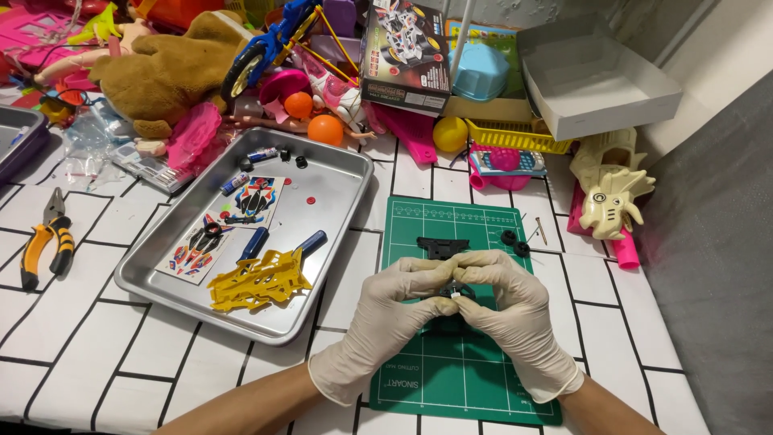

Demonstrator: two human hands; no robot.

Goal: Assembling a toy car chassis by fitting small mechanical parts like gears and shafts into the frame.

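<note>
Head camera is looking down on a white table with a black brick-line pattern, and going left to right: orange-handled pliers [46, 238] are lying at nine o'clock. A metal tray [326, 211] is sitting next, carrying sticker sheets [229, 225], a yellow plastic frame [258, 280] and a few small dark parts. A green cutting mat [419, 387] is lying right of the tray.

Over the mat, the left hand [386, 310] and the right hand [507, 310], both gloved in white, are meeting fingertip to fingertip. Together they are pinching a small black part [452, 296] with a bit of silver metal showing at its edge; each hand is closed on it, and most of the part is hiding behind the fingers.

At twelve o'clock from the hands, a flat black piece [441, 246] is lying on the mat; at one o'clock, two small black wheels [515, 242] and a thin pin [541, 231] are resting just beside it. Toys are crowding the far edge.

As a judgement: the gloves are likely dulling the grip, so the tiny part could be slipping out and bouncing off the mat. The wheels could also be rolling toward the table edge if a wrist is nudging them.
</note>
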